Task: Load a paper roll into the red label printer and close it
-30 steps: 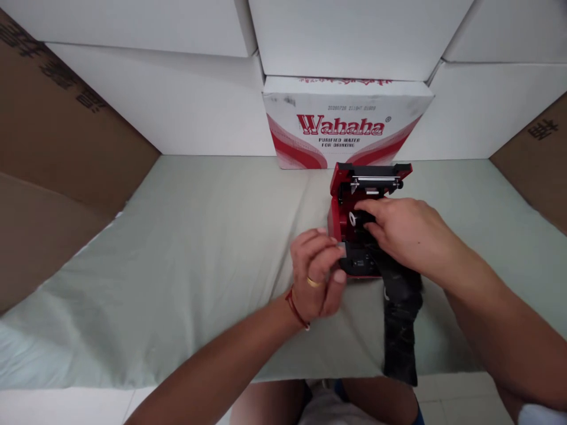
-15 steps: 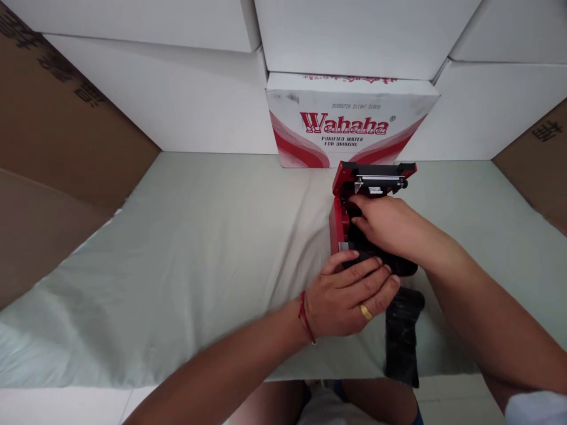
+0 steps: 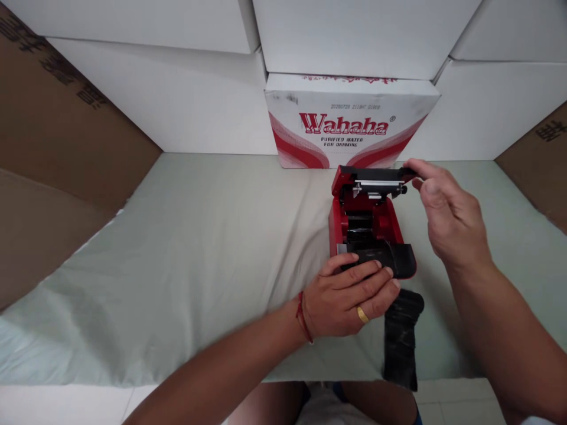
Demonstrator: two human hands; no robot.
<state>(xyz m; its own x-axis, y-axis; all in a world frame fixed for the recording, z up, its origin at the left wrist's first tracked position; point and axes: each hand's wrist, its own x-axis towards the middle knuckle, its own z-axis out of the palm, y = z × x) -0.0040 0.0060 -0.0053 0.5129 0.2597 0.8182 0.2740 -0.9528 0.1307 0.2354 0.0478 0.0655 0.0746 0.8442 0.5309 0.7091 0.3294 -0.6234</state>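
A small red and black label printer (image 3: 335, 224) stands on the cloth with its lid (image 3: 376, 172) raised, showing the bay and a silver bar with a roller. My left hand (image 3: 349, 295) lies over the printer's front, fingers together and bent across the black film at the edge; its thumb is hidden. With thumb and fingers, my right hand (image 3: 452, 206) grips the right corner of the lid. A wrinkled strip of black ribbon (image 3: 400, 342) runs from beside my left fingers down past the table's front edge.
A pale green cloth (image 3: 199, 248) covers the table. Behind the printer stands a Wahaha water carton (image 3: 349, 121), backed by white boxes (image 3: 199, 94). Brown cardboard walls rise at left (image 3: 75, 118) and right (image 3: 540, 153).
My right hand has come out of the printer's bay and moved right and up to the lid's corner. The lid is tilted slightly lower. My left hand has stayed put.
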